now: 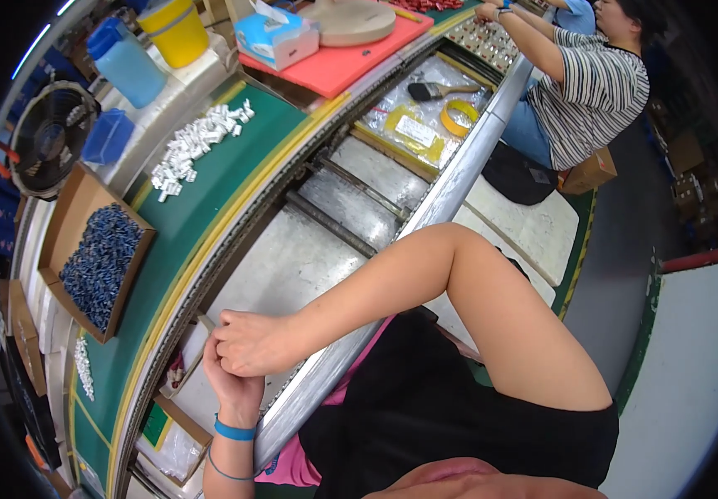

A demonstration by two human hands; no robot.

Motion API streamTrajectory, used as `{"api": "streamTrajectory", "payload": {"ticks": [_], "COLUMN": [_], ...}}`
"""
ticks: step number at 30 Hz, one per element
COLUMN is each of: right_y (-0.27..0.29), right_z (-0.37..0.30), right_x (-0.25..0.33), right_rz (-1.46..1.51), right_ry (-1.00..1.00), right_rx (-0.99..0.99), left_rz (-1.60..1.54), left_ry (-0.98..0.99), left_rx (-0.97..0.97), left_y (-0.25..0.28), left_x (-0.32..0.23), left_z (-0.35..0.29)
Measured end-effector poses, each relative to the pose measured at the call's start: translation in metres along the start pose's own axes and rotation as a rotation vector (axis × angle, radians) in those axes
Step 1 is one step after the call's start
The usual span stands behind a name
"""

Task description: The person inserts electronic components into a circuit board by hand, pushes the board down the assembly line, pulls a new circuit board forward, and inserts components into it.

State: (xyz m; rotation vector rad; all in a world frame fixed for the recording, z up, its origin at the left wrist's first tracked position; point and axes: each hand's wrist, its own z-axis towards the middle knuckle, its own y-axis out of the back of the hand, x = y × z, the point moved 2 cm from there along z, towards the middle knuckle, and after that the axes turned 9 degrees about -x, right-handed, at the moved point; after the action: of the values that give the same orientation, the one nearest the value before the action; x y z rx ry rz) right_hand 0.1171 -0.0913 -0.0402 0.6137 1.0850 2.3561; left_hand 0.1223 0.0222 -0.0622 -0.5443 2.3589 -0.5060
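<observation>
I see my right hand curled over my left hand near the bench edge; I can't tell what either grip holds. Small red parts, just left, seem light, stiff (perhaps slippery): pinch mid-length.

Factory workshop: green conveyor belt, cardboard box, blue parts, co-worker.

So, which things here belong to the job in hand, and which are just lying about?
Likely the job:
- left hand and right hand, together; anything between them is hidden
- red bits, nearby
- possibly blue parts and white pieces, untouched

Apparently lying about:
- tissue box
- brush
- yellow tape roll
- fan
</observation>
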Motion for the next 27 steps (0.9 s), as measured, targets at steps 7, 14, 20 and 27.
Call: {"api": "streamTrajectory", "payload": {"ticks": [7, 14, 20, 27], "right_y": [0.0, -0.004, -0.004, -0.009], "right_z": [-0.005, -0.005, 0.004, 0.004], "right_x": [-0.001, -0.007, -0.009, -0.016], "right_rz": [0.042, 0.167, 0.249, 0.412], "right_ry": [-0.048, -0.108, -0.089, -0.185], "right_rx": [0.18, 0.129, 0.019, 0.042], "left_rz": [-0.009, -0.014, -0.015, -0.074], "left_ry": [0.1, 0.111, 0.014, 0.069], "left_rx": [-0.027, -0.065, 0.004, 0.072], "left_y": [0.003, -0.006, -0.008, -0.004], "left_x": [0.009, 0.009, -0.004, -0.004], "left_z": [0.003, 0.001, 0.001, 0.008]}}
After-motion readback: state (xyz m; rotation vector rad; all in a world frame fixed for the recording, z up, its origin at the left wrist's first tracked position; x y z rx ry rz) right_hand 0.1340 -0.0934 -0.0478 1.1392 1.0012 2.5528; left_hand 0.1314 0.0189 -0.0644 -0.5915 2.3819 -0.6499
